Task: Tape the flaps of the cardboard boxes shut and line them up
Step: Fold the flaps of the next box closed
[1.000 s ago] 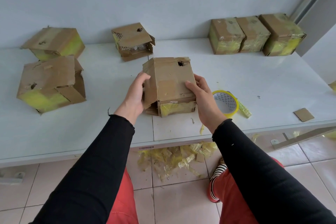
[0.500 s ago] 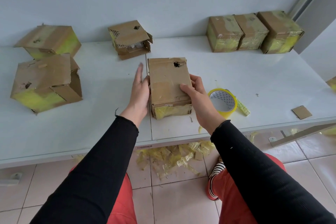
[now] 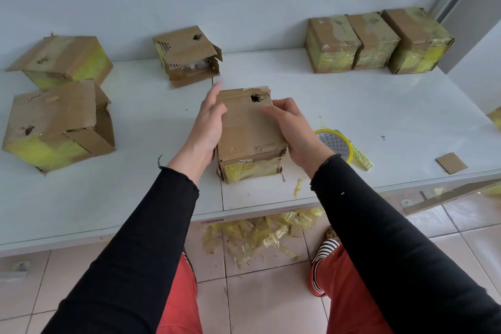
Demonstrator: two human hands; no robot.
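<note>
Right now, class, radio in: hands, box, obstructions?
Left hand flat on side, right hand curled on top of brown cardboard box. Flaps untaped. Yellow tape roll lies beside right wrist; nothing blocking.

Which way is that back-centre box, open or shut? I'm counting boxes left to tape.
Open: the back-centre box has its front flap loose, leaving a gap onto its contents.

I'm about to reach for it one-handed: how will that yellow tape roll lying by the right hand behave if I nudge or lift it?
The yellow roll of packing tape lies flat on the white table, so a nudge should slide it, not roll it. Its hollow core suggests it is light. The loose end trailing beside it may stick or drag.
</note>
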